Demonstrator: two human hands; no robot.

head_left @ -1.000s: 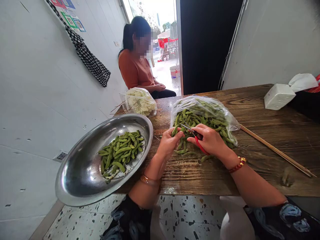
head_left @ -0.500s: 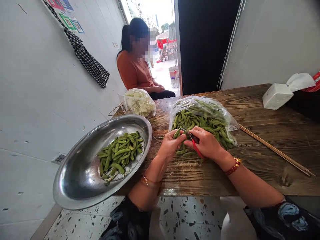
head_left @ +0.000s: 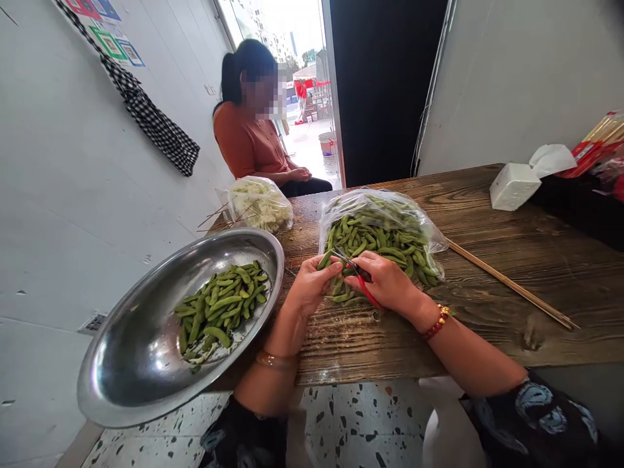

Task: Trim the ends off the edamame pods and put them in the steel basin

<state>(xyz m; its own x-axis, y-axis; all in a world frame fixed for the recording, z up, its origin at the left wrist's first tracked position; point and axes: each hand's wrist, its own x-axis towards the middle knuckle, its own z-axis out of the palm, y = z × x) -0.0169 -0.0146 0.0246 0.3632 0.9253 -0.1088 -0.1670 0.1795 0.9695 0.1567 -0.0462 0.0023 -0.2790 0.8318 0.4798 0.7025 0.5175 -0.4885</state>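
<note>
Between the thumb and fingers of my left hand (head_left: 312, 279) is a green edamame pod (head_left: 325, 259). My right hand (head_left: 383, 278) is closed round red-handled scissors (head_left: 366, 287), whose blades reach to the pod's upper end. Right behind both hands lies a clear plastic bag (head_left: 404, 207) spilling a heap of edamame pods (head_left: 377, 235) onto the table. To the left, a large oval steel basin (head_left: 141, 325) overhangs the table's front edge. A smaller pile of pods (head_left: 224, 299) lies in it. Fingertips of both hands are partly hidden.
A bag of pale shredded-looking food (head_left: 258, 203) stands behind the basin. Thin wooden skewers (head_left: 511, 286) lie on the wooden table (head_left: 478, 325) at right. Farther back are a tissue pack (head_left: 514, 186) and red-wrapped sticks (head_left: 592, 146). A person in orange (head_left: 251, 143) sits beyond the table.
The whole view has shifted slightly, so everything appears farther left. Both hands keep their hold on the pod and the scissors, with the blades still near the pod's end.
</note>
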